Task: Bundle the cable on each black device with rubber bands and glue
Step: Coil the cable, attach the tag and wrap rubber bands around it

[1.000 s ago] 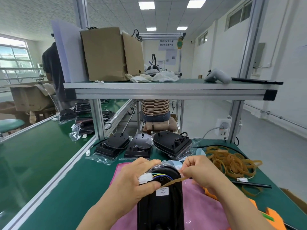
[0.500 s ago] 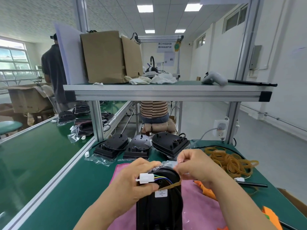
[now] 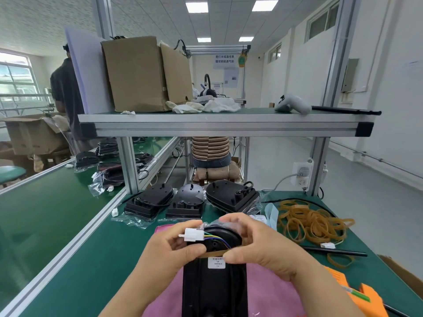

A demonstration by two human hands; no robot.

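Note:
A black device (image 3: 215, 284) with a white label stands on end on a pink cloth (image 3: 270, 298) in front of me. My left hand (image 3: 174, 250) holds its coloured cable and the white connector (image 3: 191, 234) at the device's top left. My right hand (image 3: 258, 245) curls over the top right and pinches a tan rubber band (image 3: 216, 253) that stretches across the device between both hands. A pile of loose rubber bands (image 3: 313, 220) lies to the right. An orange glue gun (image 3: 364, 298) lies at the lower right.
Three more black devices (image 3: 191, 201) in clear bags lie behind the cloth, under an aluminium-framed shelf (image 3: 224, 125). A black rod (image 3: 334, 251) lies by the bands. A conveyor belt (image 3: 43, 216) runs along the left. People work further back.
My right hand has moved left and down onto the device's top, drawing the rubber band over it. My left hand keeps its hold on the cable and connector.

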